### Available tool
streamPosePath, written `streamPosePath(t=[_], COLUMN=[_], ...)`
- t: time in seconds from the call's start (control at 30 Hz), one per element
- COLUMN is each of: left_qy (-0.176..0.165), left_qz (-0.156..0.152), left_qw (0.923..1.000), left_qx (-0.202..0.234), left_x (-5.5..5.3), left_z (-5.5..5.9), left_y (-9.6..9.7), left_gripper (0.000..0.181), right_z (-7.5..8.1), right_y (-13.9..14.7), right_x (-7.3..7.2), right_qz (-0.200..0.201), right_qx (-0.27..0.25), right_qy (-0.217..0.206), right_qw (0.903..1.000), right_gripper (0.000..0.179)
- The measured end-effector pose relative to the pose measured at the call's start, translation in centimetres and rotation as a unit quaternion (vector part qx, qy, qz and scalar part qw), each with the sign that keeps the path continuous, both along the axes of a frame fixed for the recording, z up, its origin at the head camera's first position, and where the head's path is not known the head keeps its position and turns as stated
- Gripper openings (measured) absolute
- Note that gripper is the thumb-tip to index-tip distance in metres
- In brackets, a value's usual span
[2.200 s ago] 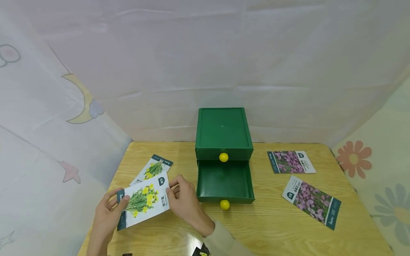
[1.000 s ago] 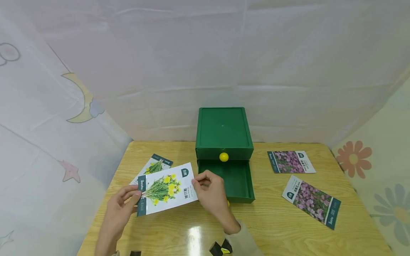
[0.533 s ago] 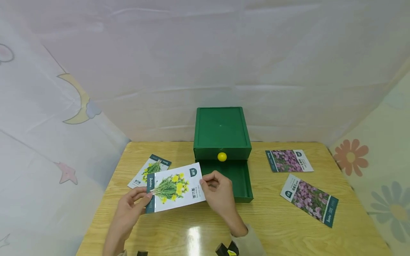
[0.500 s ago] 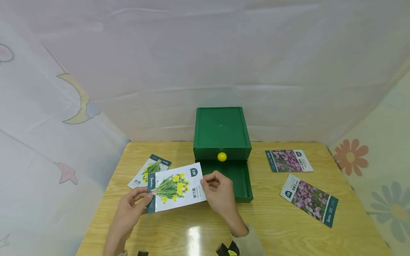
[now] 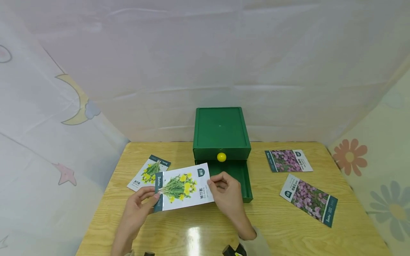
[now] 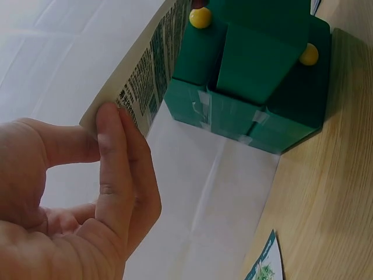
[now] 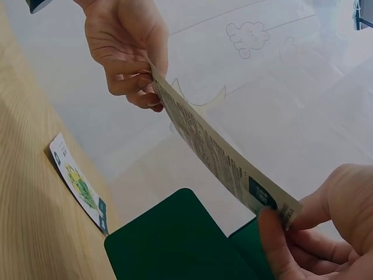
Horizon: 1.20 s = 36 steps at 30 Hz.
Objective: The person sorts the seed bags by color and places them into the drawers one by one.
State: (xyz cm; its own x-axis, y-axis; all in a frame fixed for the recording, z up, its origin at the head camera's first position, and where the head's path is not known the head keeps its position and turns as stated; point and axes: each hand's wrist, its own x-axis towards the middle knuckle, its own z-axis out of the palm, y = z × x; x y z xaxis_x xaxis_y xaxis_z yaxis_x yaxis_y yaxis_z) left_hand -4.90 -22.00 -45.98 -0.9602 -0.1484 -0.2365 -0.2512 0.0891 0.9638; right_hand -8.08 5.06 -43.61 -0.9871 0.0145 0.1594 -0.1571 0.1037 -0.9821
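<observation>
Both hands hold one white seed packet (image 5: 185,186) printed with yellow dandelions. My left hand (image 5: 136,209) pinches its dark-banded left end between thumb and fingers. At the other end, the right hand (image 5: 229,193) pinches the white edge. The packet is raised above the table, and its text-covered back (image 7: 201,137) shows in the right wrist view. Behind the right hand is a green drawer box (image 5: 221,128) with a lower drawer (image 5: 247,181) pulled out. That drawer is partly covered by the hand and packet.
A second dandelion packet (image 5: 148,172) lies on the wooden table (image 5: 173,234) at the left. Two packets with pink flowers, a far one (image 5: 288,160) and a nearer one (image 5: 309,201), lie at the right. Printed cloth (image 5: 160,71) hangs around the table's back and sides.
Both hands have carried the dandelion packet rightward, from beside the left packet to in front of the pulled-out drawer. It now covers less of the packet on the table.
</observation>
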Motion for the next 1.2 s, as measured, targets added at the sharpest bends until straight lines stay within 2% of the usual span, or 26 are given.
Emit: streamPosePath(t=[0.07,0.33,0.5,0.6,0.87,1.2], left_qy=[0.004,0.018,0.025,0.026,0.039,0.042], left_qz=[-0.002,-0.021,-0.031,-0.039,-0.050,-0.061], left_qw=[1.0000,0.9995,0.9989,0.9986,0.9978,0.9963], left_qx=[0.000,0.013,0.025,0.026,0.018,0.043], left_x=[-0.1,-0.7,-1.1,-1.3,-1.8,-2.3], left_z=[0.0,-0.1,-0.1,-0.2,-0.3,-0.7], left_y=[0.2,1.1,1.8,2.3,3.4,4.8], left_gripper=[0.031,0.031,0.032,0.030,0.026,0.027], right_z=[0.2,1.0,1.3,0.9,-2.1,-2.1], right_y=[0.3,1.7,2.7,3.5,5.4,6.7], right_x=[0.1,0.6,0.8,0.6,0.1,0.4], right_qz=[0.005,0.013,0.016,0.028,0.052,0.041], right_qx=[0.005,0.009,0.021,0.015,-0.018,-0.023], right_qy=[0.004,-0.044,-0.065,-0.085,-0.139,-0.160], right_qw=[1.0000,0.9989,0.9975,0.9958,0.9888,0.9859], right_gripper=[0.008,0.024,0.026,0.025,0.027,0.026])
